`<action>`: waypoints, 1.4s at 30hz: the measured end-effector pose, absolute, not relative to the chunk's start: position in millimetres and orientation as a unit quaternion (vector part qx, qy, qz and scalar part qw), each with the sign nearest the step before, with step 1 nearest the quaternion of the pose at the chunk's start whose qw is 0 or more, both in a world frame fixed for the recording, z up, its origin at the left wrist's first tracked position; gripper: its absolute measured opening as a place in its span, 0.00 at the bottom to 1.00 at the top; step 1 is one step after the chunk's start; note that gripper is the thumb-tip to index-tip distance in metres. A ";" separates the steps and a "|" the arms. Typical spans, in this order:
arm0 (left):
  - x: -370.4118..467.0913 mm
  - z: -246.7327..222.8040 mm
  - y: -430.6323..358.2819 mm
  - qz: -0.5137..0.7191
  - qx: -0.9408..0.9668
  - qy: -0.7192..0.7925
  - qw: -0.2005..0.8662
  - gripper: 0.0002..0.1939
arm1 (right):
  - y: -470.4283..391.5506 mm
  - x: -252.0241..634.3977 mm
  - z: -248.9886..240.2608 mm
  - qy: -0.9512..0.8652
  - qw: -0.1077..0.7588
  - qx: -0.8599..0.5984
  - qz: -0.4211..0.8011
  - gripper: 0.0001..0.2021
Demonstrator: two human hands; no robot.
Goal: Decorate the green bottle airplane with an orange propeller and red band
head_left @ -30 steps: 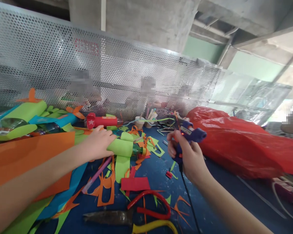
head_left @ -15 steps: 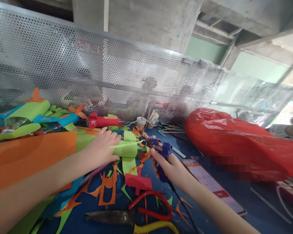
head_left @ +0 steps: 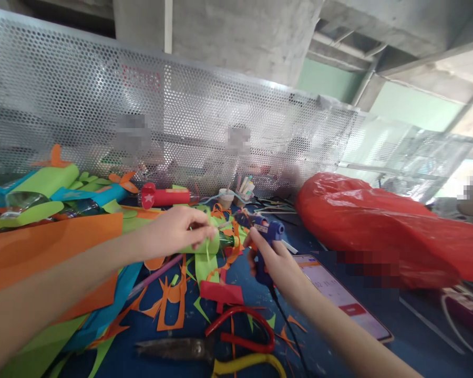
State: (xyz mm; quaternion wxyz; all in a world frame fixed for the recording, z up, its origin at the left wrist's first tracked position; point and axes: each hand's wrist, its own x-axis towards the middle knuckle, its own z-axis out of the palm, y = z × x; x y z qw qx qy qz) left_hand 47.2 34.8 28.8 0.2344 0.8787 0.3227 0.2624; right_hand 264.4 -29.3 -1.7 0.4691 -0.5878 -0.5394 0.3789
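My right hand (head_left: pixel 274 260) is wrapped round a blue glue gun (head_left: pixel 271 231), its front end pointing left and its black cord trailing down the table. To its left lies a bottle wrapped in light green sheet (head_left: pixel 197 247), with the green bottle neck (head_left: pixel 226 240) facing right. Over that wrapped bottle, my left hand (head_left: pixel 185 228) is closed in a pinch on a thin light green strip (head_left: pixel 208 249) that hangs from the fingertips. Whether the strip touches the bottle I cannot tell. Below the bottle lies a pink cross-shaped piece (head_left: pixel 221 293).
Scissors with red and yellow handles (head_left: pixel 205 349) lie in front, among orange scraps (head_left: pixel 171 310). A phone (head_left: pixel 342 299) and a red plastic bag (head_left: pixel 370 226) are at right. Wrapped bottles (head_left: pixel 47 184) and an orange sheet (head_left: pixel 63 257) fill the left. A perforated metal panel (head_left: pixel 205 100) stands behind.
My left hand has lifted off the wrapped bottle, and its spread fingers have closed on the green strip. The glue gun has shifted slightly right, away from the bottle neck.
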 end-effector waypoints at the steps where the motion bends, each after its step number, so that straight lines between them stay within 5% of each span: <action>1: 46.9 31.8 41.1 0.271 0.873 0.357 0.192 0.18 | -28.9 264.8 -0.3 -0.523 0.489 -0.591 0.372 0.24; 4: 50.1 39.2 68.1 0.286 0.851 0.437 -0.055 0.17 | -28.3 264.8 0.5 -0.510 0.510 -0.588 0.366 0.25; 6: 55.0 39.0 90.2 0.250 0.849 0.449 -0.126 0.15 | -29.2 263.3 -0.8 -0.521 0.503 -0.582 0.371 0.25; 8: 59.9 34.0 111.6 0.225 0.855 0.450 -0.128 0.13 | -31.1 261.3 -2.3 -0.533 0.494 -0.577 0.373 0.24; 11: 63.8 23.9 135.6 0.176 0.861 0.463 -0.118 0.32 | -33.9 259.5 -3.6 -0.540 0.486 -0.576 0.374 0.22; 13: 63.6 21.5 143.4 0.156 0.858 0.477 -0.111 0.35 | -34.2 259.9 -4.2 -0.543 0.484 -0.576 0.373 0.22; 18: 54.4 32.7 128.6 0.132 0.871 0.465 -0.087 0.16 | -30.7 262.1 -7.4 -0.563 0.464 -0.581 0.362 0.21; 26: 29.9 22.3 59.8 0.033 0.902 0.422 -0.081 0.31 | -39.9 253.3 -22.4 -0.616 0.428 -0.567 0.341 0.21; 31: 34.4 12.8 48.7 0.020 0.896 0.427 -0.119 0.22 | -42.9 247.5 -33.6 -0.649 0.382 -0.559 0.346 0.22; 42: 42.2 -6.1 38.5 0.076 0.883 0.420 -0.193 0.25 | -41.2 243.3 -34.6 -0.625 0.367 -0.592 0.353 0.23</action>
